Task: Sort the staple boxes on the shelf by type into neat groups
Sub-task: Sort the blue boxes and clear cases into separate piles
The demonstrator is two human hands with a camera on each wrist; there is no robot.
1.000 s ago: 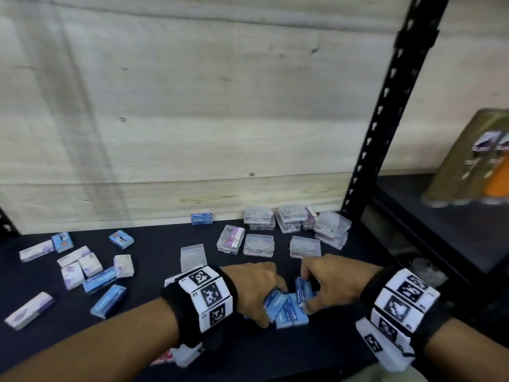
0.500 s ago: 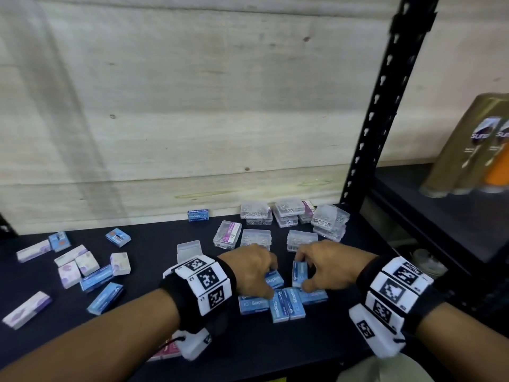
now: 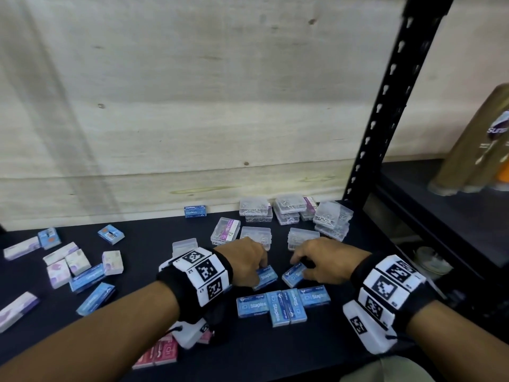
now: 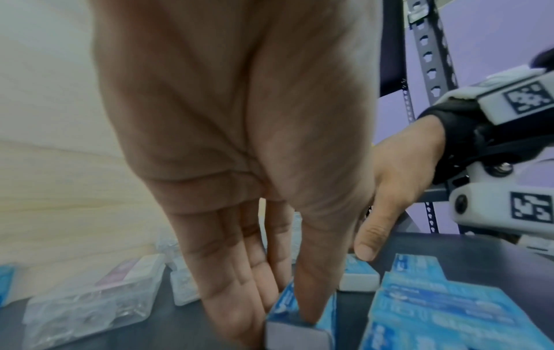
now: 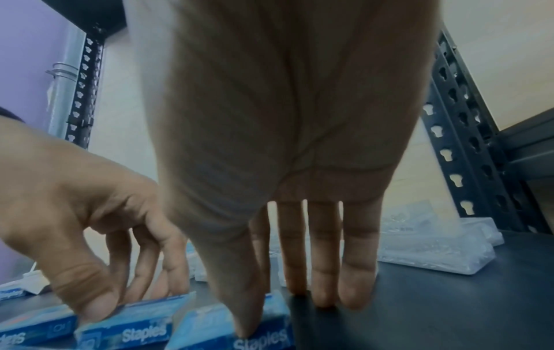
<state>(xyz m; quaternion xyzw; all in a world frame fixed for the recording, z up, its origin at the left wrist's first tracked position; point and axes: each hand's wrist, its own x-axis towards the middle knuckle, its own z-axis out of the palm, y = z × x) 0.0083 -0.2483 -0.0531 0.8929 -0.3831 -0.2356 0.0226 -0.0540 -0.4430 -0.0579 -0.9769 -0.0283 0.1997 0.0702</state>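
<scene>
Your left hand (image 3: 245,261) pinches a blue staple box (image 3: 265,277) between thumb and curled fingers (image 4: 239,296), just behind the row of four blue boxes (image 3: 283,303) at the shelf's (image 3: 303,354) front edge. Your right hand (image 3: 327,260) has its thumb on a second blue box (image 3: 293,275) right beside the first, its fingers (image 5: 356,279) straight, tips down on the shelf past the box. Clear plastic cases (image 3: 292,216) sit farther behind that row, near the wall.

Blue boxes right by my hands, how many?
6 blue boxes: one pinched by the left hand, one by the right hand, four in a row nearer me. More may hide under hands.
</scene>
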